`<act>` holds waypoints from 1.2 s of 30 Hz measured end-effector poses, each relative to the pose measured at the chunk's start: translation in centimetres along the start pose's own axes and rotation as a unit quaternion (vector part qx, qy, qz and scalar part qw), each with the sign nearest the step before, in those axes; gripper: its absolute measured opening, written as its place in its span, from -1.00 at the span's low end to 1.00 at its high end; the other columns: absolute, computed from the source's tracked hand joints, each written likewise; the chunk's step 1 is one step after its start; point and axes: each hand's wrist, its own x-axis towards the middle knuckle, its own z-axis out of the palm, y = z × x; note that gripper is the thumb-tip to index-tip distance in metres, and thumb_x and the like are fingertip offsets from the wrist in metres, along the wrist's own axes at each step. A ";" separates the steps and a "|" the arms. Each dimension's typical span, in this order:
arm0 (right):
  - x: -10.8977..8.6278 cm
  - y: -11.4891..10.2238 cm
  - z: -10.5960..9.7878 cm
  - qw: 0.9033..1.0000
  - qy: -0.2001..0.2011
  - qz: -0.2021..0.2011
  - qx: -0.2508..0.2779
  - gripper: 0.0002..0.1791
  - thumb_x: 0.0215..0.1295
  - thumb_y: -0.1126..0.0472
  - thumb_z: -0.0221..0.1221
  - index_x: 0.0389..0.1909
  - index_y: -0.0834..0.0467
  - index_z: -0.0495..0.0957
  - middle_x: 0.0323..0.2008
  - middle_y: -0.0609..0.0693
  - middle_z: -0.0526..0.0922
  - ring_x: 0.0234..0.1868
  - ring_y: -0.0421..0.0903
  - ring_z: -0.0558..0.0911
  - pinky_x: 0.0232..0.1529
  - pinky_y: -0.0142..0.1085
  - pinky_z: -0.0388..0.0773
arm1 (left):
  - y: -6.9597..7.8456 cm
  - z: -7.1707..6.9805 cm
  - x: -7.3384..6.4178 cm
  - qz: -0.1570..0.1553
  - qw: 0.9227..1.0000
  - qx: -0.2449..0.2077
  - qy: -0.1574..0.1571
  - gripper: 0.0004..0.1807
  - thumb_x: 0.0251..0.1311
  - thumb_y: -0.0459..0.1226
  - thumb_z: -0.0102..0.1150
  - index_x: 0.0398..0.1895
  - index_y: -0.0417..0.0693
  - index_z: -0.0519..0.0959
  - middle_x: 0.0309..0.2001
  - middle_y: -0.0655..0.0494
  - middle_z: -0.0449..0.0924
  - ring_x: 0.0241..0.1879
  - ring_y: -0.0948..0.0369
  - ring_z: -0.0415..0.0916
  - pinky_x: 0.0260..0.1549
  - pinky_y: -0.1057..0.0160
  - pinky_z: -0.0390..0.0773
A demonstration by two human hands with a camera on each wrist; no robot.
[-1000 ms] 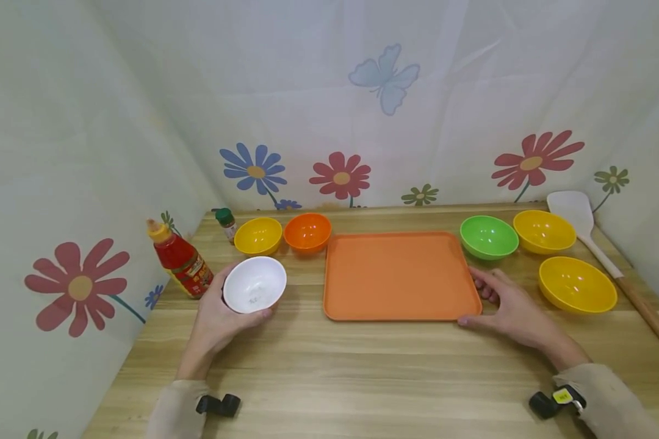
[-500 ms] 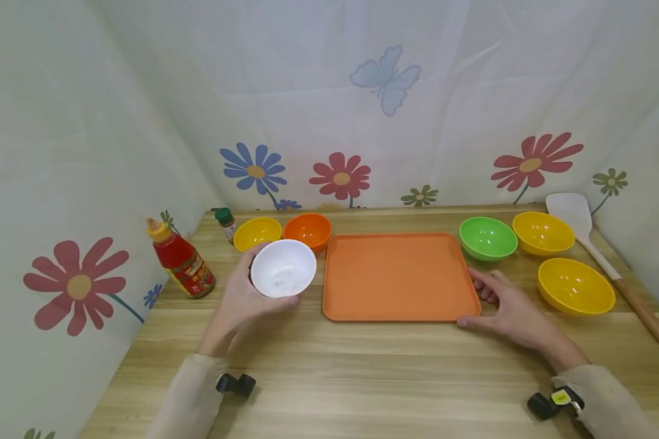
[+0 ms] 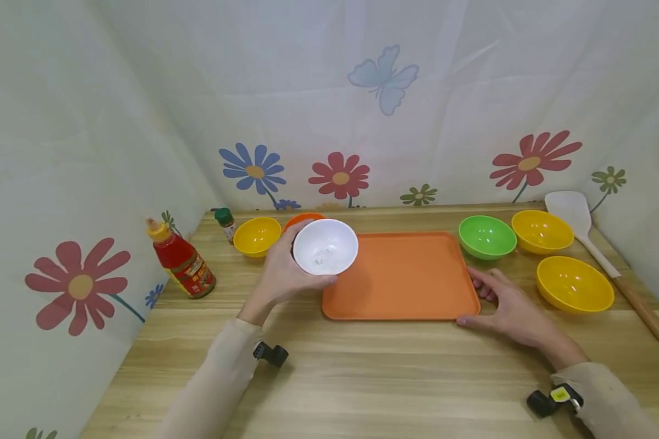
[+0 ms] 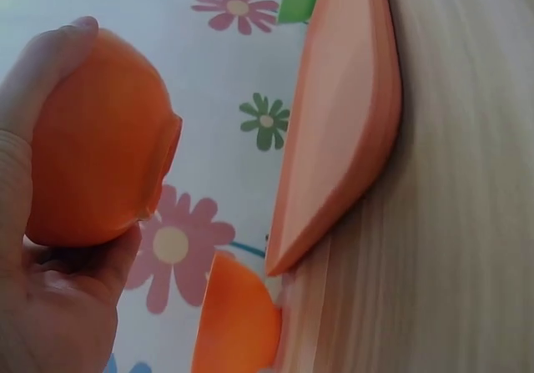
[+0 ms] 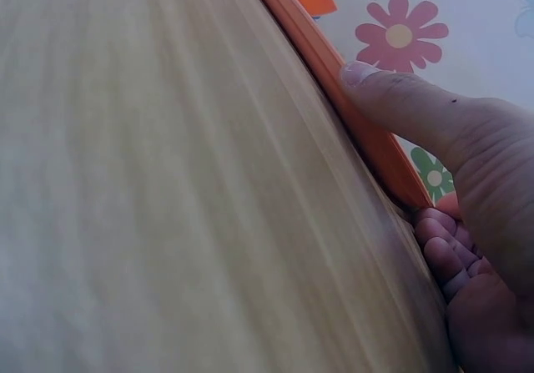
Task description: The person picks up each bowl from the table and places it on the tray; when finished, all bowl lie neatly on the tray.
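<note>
My left hand [image 3: 287, 265] grips a bowl [image 3: 326, 247] that is white inside and, in the left wrist view, orange outside [image 4: 104, 139]. Its thumb lies along the near side, its fingers round the far side. The bowl is held up off the table, overlapping the left end of a flat orange tray [image 3: 412, 280] in the head view. At the tray's near right corner, my right hand [image 3: 511, 311] holds the edge. In the right wrist view its thumb [image 5: 400, 98] lies on the near rim and its curled fingers [image 5: 446, 248] are at the corner.
An orange bowl [image 3: 302, 217], partly hidden, a yellow bowl [image 3: 257, 236], a green-capped jar [image 3: 226, 224] and a red sauce bottle [image 3: 183, 259] stand left. Right of the tray are a green bowl [image 3: 487, 236], two yellow bowls [image 3: 542, 231] and a white spatula [image 3: 598, 253] with a wooden handle.
My left hand has carried the white-lined bowl rightward and up from beside the bottle to the tray's left end, partly covering the orange bowl behind. My right hand stays at the tray corner.
</note>
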 end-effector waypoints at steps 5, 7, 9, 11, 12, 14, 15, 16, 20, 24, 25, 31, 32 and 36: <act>0.0 0.0 -0.1 1.000 -0.001 0.000 -0.001 0.27 0.15 -0.31 0.64 0.70 0.24 0.30 0.06 0.08 0.49 0.03 -0.01 0.46 -0.03 -0.31 0.52 | 0.7 2.2 2.0 -0.014 1.000 0.009 -0.005 0.23 -0.23 0.07 0.90 0.60 0.26 0.39 0.38 0.26 0.58 0.33 0.09 0.55 0.28 -0.14 0.73; 0.0 0.0 -0.1 1.000 -0.002 0.001 -0.001 0.27 0.15 -0.32 0.64 0.70 0.24 0.30 0.07 0.08 0.50 0.03 0.00 0.46 -0.02 -0.30 0.53 | 1.0 3.1 2.7 -0.016 1.000 0.008 -0.009 0.22 -0.23 0.09 0.90 0.60 0.28 0.39 0.38 0.27 0.58 0.33 0.10 0.56 0.26 -0.13 0.75; 0.0 -0.1 -0.1 1.000 -0.003 0.003 -0.002 0.27 0.15 -0.32 0.64 0.70 0.24 0.30 0.07 0.08 0.50 0.04 0.00 0.47 -0.02 -0.30 0.53 | 1.3 4.0 3.4 -0.014 1.000 0.002 -0.012 0.22 -0.23 0.08 0.90 0.60 0.28 0.40 0.38 0.27 0.59 0.32 0.10 0.56 0.24 -0.12 0.75; 0.0 -0.1 -0.1 1.000 -0.004 0.003 -0.001 0.27 0.14 -0.32 0.64 0.70 0.24 0.30 0.07 0.08 0.50 0.04 0.00 0.47 -0.01 -0.29 0.54 | 1.6 4.8 4.0 -0.014 1.000 -0.004 -0.014 0.22 -0.23 0.06 0.90 0.60 0.27 0.40 0.37 0.27 0.59 0.32 0.11 0.57 0.23 -0.11 0.76; 0.0 -0.1 -0.1 1.000 -0.004 0.004 -0.001 0.27 0.14 -0.32 0.64 0.70 0.25 0.31 0.07 0.08 0.50 0.04 0.00 0.47 -0.01 -0.29 0.54 | 1.7 5.2 4.3 -0.015 1.000 -0.005 -0.017 0.22 -0.22 0.07 0.90 0.60 0.27 0.39 0.37 0.28 0.59 0.32 0.12 0.56 0.23 -0.11 0.76; 0.0 -0.1 -0.1 1.000 -0.005 0.004 0.000 0.27 0.14 -0.32 0.64 0.70 0.24 0.31 0.08 0.09 0.50 0.05 0.00 0.48 0.00 -0.29 0.54 | 2.0 6.1 4.8 -0.018 1.000 -0.009 -0.022 0.22 -0.21 0.07 0.89 0.60 0.27 0.39 0.37 0.29 0.60 0.31 0.13 0.57 0.22 -0.08 0.77; 0.0 -0.1 -0.1 1.000 -0.005 0.005 0.001 0.27 0.14 -0.32 0.64 0.69 0.24 0.31 0.08 0.09 0.50 0.05 0.01 0.48 0.00 -0.29 0.54 | 2.2 6.5 5.0 -0.020 0.999 -0.009 -0.024 0.22 -0.21 0.08 0.89 0.60 0.27 0.39 0.36 0.30 0.60 0.31 0.15 0.57 0.22 -0.07 0.77; 0.0 -0.1 -0.1 1.000 -0.005 0.005 0.001 0.27 0.14 -0.32 0.64 0.70 0.24 0.31 0.08 0.09 0.50 0.05 0.01 0.48 0.00 -0.29 0.54 | 2.3 6.9 5.3 -0.021 0.999 -0.012 -0.028 0.22 -0.21 0.09 0.89 0.60 0.27 0.39 0.37 0.30 0.60 0.31 0.16 0.57 0.22 -0.07 0.77; 0.0 0.1 -0.1 1.000 -0.005 0.007 0.003 0.27 0.14 -0.33 0.64 0.70 0.23 0.30 0.09 0.09 0.50 0.06 0.02 0.47 -0.01 -0.30 0.54 | 2.6 8.5 6.3 -0.015 0.999 -0.028 -0.041 0.19 -0.19 0.10 0.88 0.58 0.27 0.40 0.36 0.31 0.60 0.31 0.16 0.58 0.23 -0.04 0.76; 0.0 0.1 0.0 1.000 -0.004 0.005 0.004 0.27 0.13 -0.32 0.65 0.70 0.23 0.31 0.09 0.09 0.50 0.06 0.01 0.47 -0.01 -0.31 0.55 | 2.7 10.0 7.3 -0.007 0.998 -0.033 -0.047 0.17 -0.17 0.11 0.88 0.56 0.27 0.40 0.34 0.32 0.61 0.28 0.16 0.59 0.22 -0.01 0.77; 0.0 0.1 0.0 1.000 -0.004 0.006 0.004 0.27 0.13 -0.32 0.65 0.70 0.23 0.31 0.09 0.09 0.50 0.06 0.01 0.48 -0.01 -0.31 0.55 | 2.8 10.4 7.6 -0.006 0.998 -0.033 -0.049 0.17 -0.17 0.11 0.87 0.56 0.27 0.39 0.33 0.32 0.60 0.27 0.15 0.60 0.21 0.00 0.77; 0.1 0.1 -0.1 1.000 -0.007 0.010 0.008 0.26 0.13 -0.31 0.65 0.70 0.21 0.31 0.10 0.09 0.50 0.07 0.02 0.48 0.01 -0.31 0.55 | 3.3 12.5 9.2 -0.001 0.998 -0.043 -0.052 0.18 -0.20 0.07 0.90 0.55 0.17 0.41 0.32 0.23 0.61 0.22 0.15 0.61 0.18 0.08 0.77; 0.1 0.1 -0.1 1.000 -0.007 0.011 0.008 0.27 0.12 -0.31 0.65 0.70 0.21 0.31 0.11 0.09 0.50 0.07 0.02 0.49 0.01 -0.30 0.56 | 3.3 12.9 9.4 0.000 0.998 -0.041 -0.050 0.18 -0.21 0.07 0.90 0.55 0.16 0.42 0.32 0.22 0.61 0.21 0.15 0.61 0.17 0.09 0.76; 0.1 0.1 -0.1 1.000 -0.011 0.017 0.007 0.28 0.13 -0.34 0.64 0.72 0.19 0.29 0.13 0.09 0.50 0.09 0.03 0.49 0.02 -0.29 0.58 | 3.6 14.0 10.3 0.002 0.999 -0.020 -0.049 0.17 -0.20 0.11 0.88 0.54 0.14 0.43 0.30 0.21 0.55 0.21 0.17 0.55 0.15 0.12 0.75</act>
